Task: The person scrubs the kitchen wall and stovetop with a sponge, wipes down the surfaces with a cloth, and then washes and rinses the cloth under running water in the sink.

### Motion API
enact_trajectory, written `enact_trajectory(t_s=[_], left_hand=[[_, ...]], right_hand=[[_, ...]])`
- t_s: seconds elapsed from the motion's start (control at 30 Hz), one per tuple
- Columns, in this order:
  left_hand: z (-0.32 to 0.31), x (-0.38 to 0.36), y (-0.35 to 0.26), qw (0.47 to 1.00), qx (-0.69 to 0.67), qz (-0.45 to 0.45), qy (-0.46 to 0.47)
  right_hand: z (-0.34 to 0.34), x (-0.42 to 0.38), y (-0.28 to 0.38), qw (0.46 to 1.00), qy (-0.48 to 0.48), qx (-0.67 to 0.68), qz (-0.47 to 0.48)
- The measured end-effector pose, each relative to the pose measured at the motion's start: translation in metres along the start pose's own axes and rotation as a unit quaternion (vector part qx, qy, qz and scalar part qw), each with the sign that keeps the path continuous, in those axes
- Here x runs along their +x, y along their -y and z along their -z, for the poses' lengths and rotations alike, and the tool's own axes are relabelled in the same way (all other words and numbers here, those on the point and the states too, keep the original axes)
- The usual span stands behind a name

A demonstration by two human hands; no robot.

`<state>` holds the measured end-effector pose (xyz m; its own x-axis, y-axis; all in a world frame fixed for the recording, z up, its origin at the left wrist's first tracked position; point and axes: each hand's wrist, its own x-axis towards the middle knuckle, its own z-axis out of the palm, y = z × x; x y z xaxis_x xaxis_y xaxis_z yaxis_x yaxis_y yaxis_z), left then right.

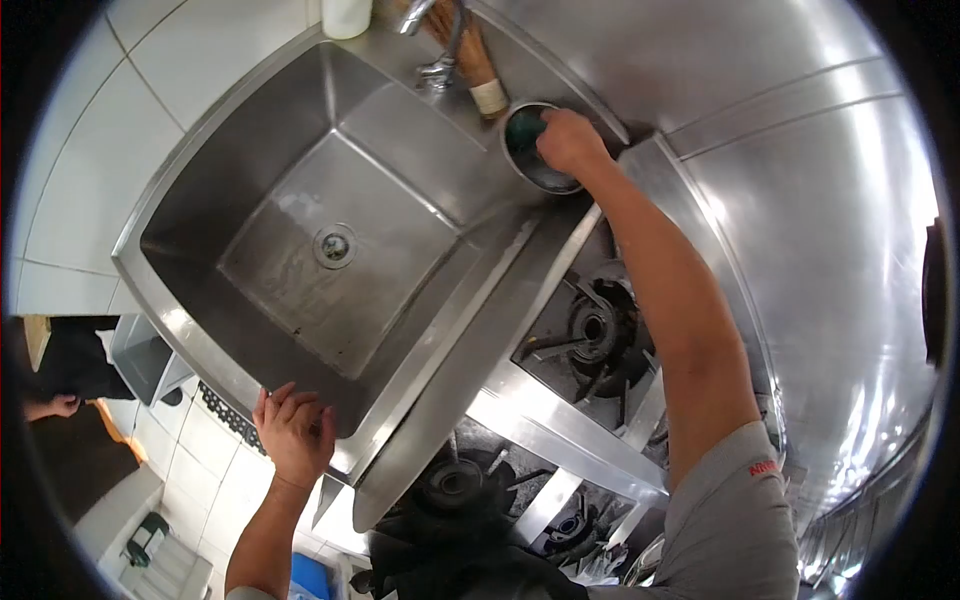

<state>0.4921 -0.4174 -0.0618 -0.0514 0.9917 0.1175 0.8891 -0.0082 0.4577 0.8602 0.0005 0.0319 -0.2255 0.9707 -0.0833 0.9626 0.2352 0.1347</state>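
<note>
At the back right corner of the sink stands a round metal bowl [549, 178] with a dark green scouring pad [524, 128] inside it. My right hand [572, 143] reaches into the bowl, its fingers closed against the pad and partly hidden behind the hand. My left hand [296, 434] is at the sink's front left rim, fingers loosely bent and apart, holding nothing. Between the hands lies the deep stainless steel sink [330, 310], with a drain strainer [335, 246] in its floor.
A tap [436, 72], a straw brush [478, 70] and a white container [346, 15] stand behind the sink. Gas burners [594, 328] adjoin it on the right, against a steel wall [800, 180]. At far left, another person's hand [65, 405] shows near a grey bin [147, 358].
</note>
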Motion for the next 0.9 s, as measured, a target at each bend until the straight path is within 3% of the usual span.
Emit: enact_trajectory(t_s=[0.07,0.13,0.17,0.2,0.23,0.3,0.37,0.47,0.53,0.6,0.67,0.7,0.73,0.77,0.83,0.9], left_hand=[[-0.001,-0.002,0.000,1.000,-0.009,-0.009,-0.011],[-0.001,-0.003,0.000,1.000,-0.005,-0.011,-0.012],[-0.001,-0.004,-0.001,1.000,-0.001,-0.013,-0.013],[0.000,-0.004,-0.002,1.000,0.005,-0.011,-0.008],[0.001,-0.003,-0.002,1.000,0.002,-0.013,-0.007],[0.003,-0.004,-0.003,1.000,0.000,-0.012,0.003],[0.005,-0.004,-0.007,1.000,-0.001,-0.016,-0.005],[-0.001,-0.005,-0.003,1.000,0.012,-0.018,-0.010],[-0.001,-0.003,-0.007,1.000,0.021,-0.018,-0.013],[-0.001,-0.004,-0.009,0.999,0.021,-0.017,-0.017],[-0.001,-0.004,-0.008,0.999,0.019,-0.025,-0.023],[0.000,-0.006,-0.004,0.999,0.021,-0.027,-0.022],[-0.003,-0.008,-0.001,0.999,0.020,-0.031,-0.022],[-0.006,-0.010,0.001,0.999,0.019,-0.037,-0.023],[-0.008,-0.009,0.001,0.998,0.026,-0.048,-0.019],[-0.004,-0.009,-0.003,0.998,0.030,-0.054,-0.008]], right_hand=[[0.020,-0.015,-0.029,0.943,-0.037,0.320,-0.088],[0.037,-0.032,-0.052,0.775,-0.108,0.607,-0.142],[0.052,-0.049,-0.069,0.913,-0.107,0.381,-0.104],[0.070,-0.071,-0.093,0.985,-0.095,0.128,-0.061],[0.087,-0.088,-0.116,0.989,-0.072,-0.131,-0.016],[0.134,-0.118,-0.150,0.976,-0.120,-0.082,-0.165],[0.136,-0.113,-0.256,0.899,-0.341,0.180,-0.207],[0.253,-0.173,-0.200,0.816,-0.551,0.051,-0.165],[0.267,-0.181,-0.216,0.775,-0.603,-0.153,-0.105],[0.232,-0.169,-0.206,0.776,-0.588,-0.209,-0.091],[0.150,-0.153,-0.202,0.814,-0.519,-0.238,-0.103],[0.110,-0.157,-0.177,0.869,-0.458,-0.181,-0.050],[0.074,-0.167,-0.165,0.932,-0.309,-0.182,-0.043],[0.044,-0.182,-0.155,0.963,-0.207,-0.173,-0.022],[0.024,-0.196,-0.163,0.966,-0.227,-0.117,-0.031],[0.062,-0.202,-0.183,0.952,-0.248,-0.176,-0.024]])
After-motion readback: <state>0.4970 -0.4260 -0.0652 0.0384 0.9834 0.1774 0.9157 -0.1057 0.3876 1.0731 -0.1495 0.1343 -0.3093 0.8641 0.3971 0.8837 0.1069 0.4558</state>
